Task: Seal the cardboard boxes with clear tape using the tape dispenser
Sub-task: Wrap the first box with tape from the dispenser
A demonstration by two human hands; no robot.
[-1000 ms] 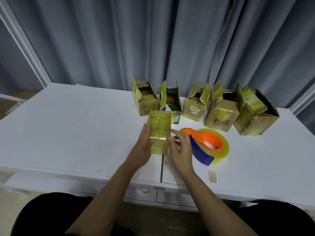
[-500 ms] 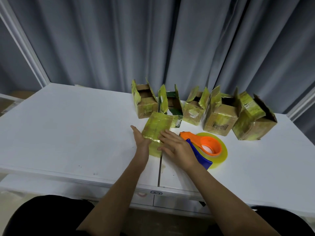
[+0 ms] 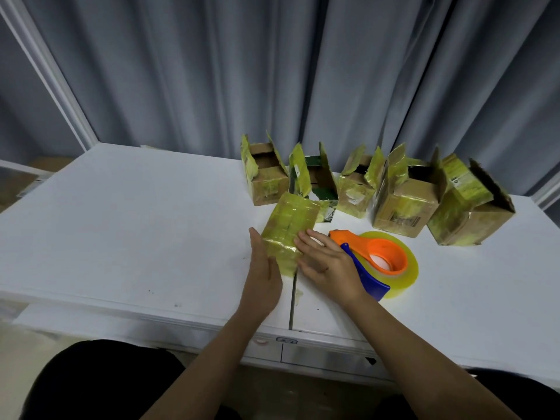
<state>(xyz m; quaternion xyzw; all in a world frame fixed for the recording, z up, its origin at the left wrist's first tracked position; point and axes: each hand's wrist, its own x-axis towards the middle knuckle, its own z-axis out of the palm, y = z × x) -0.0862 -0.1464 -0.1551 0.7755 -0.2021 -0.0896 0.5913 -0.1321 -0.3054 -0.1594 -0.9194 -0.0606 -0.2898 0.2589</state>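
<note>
A closed cardboard box (image 3: 289, 224) wrapped in yellowish tape lies on the white table (image 3: 121, 231), turned at a slant. My left hand (image 3: 263, 274) presses flat against its left side with straight fingers. My right hand (image 3: 325, 263) lies flat with its fingers on the box's near right edge. Just right of that hand rests the tape dispenser (image 3: 375, 262), orange handle, blue blade guard and a yellowish roll of tape. Neither hand touches it.
Several open boxes with raised flaps stand in a row at the back: a leftmost one (image 3: 266, 180), then others up to the largest (image 3: 472, 216) at the far right. A grey curtain (image 3: 272, 71) hangs behind. A seam (image 3: 292, 301) splits the table near the front edge.
The closed box has been turned from upright in view to slanting rightwards. Both hands went from holding its sides to lying flat against it. The dispenser has stayed put.
</note>
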